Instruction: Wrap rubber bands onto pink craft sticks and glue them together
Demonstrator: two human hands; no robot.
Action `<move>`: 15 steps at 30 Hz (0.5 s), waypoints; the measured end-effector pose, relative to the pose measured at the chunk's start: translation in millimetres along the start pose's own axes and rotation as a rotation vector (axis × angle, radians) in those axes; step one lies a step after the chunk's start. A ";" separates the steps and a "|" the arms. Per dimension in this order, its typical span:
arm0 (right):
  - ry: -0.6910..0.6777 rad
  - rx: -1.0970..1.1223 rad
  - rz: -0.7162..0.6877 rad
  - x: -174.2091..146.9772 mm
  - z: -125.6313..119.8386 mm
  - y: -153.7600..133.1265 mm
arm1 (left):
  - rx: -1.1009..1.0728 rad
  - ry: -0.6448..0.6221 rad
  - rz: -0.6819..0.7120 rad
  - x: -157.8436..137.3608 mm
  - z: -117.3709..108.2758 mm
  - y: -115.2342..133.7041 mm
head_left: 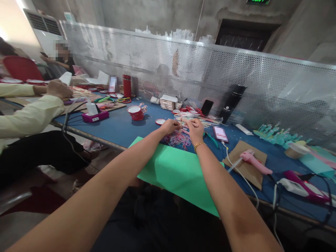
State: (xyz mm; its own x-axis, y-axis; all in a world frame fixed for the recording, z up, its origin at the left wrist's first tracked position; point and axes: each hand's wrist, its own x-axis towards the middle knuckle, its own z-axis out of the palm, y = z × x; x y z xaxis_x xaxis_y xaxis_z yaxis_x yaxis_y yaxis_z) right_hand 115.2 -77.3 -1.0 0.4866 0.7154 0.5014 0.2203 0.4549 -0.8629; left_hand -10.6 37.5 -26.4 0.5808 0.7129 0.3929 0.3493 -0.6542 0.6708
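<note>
My left hand (171,126) and my right hand (195,130) are close together over the table, fingers pinched. Whatever is between the fingertips is too small to make out. Right below them lies a tangled heap of thin pink, purple and blue cords (178,139). A bright green sheet (175,168) hangs over the table's front edge under my forearms. Just beyond my hands are pale sticks and pink-and-white pieces (187,114). Teal-handled pliers (212,140) lie to the right of my right hand.
Left stands a stack of red-rimmed round pieces (136,113) near a purple power strip (96,116). Right, a pink glue gun (254,162) lies on brown cardboard (237,148), its cord trailing. A perforated metal screen (147,56) backs the blue table (115,127). A co-worker's hand (59,89) is at far left.
</note>
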 end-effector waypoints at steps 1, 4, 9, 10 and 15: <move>0.002 0.001 -0.001 -0.2 0.1 -0.7 | 0.005 -0.001 -0.002 -0.2 -0.3 0.6; 0.042 0.016 0.012 0.0 -0.2 -1.9 | 0.024 0.003 -0.018 -1.3 -1.0 2.8; 0.017 0.026 0.017 0.4 -0.6 -2.8 | 0.022 -0.006 -0.015 -3.7 -2.3 7.0; 0.015 0.020 0.021 0.5 -0.5 -2.7 | 0.019 0.002 -0.015 -4.0 -2.3 7.4; 0.065 0.068 0.043 4.5 0.4 1.9 | 0.007 0.021 -0.013 -3.8 -1.2 6.4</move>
State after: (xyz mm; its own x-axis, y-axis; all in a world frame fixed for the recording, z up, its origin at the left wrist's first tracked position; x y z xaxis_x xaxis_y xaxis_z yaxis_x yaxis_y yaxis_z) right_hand 117.5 -73.1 -0.3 0.5491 0.6999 0.4568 0.1410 0.4611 -0.8761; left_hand -11.5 31.0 -22.8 0.5605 0.7265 0.3976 0.3619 -0.6466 0.6715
